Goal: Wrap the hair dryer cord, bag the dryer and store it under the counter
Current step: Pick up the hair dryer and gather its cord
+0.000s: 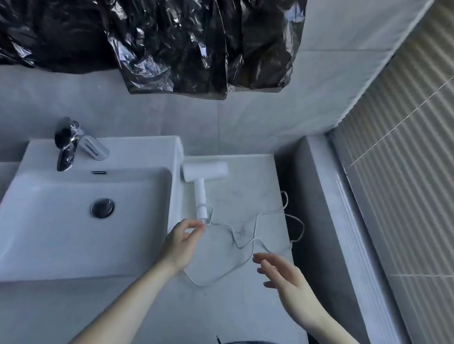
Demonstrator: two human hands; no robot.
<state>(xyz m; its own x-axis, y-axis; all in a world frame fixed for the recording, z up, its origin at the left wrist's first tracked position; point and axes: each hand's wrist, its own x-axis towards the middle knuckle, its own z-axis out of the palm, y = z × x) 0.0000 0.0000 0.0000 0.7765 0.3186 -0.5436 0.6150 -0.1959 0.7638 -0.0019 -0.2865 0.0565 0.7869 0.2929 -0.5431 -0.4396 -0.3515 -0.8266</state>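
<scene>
A white hair dryer [203,176] lies on the marble counter [240,304] right of the sink, handle pointing toward me. Its thin white cord [246,242] trails loosely across the counter in loops and runs off the right edge. My left hand [181,244] reaches to the base of the handle, fingertips pinching at the cord where it leaves the dryer. My right hand [287,283] hovers open over the counter, just beside a bend of the cord, holding nothing.
A white rectangular sink [46,241] with a chrome faucet [69,145] fills the left. Black plastic sheeting [149,36] hangs on the tiled wall above. A ledge and ribbed blind [404,181] bound the right side, with a dark gap beside the counter.
</scene>
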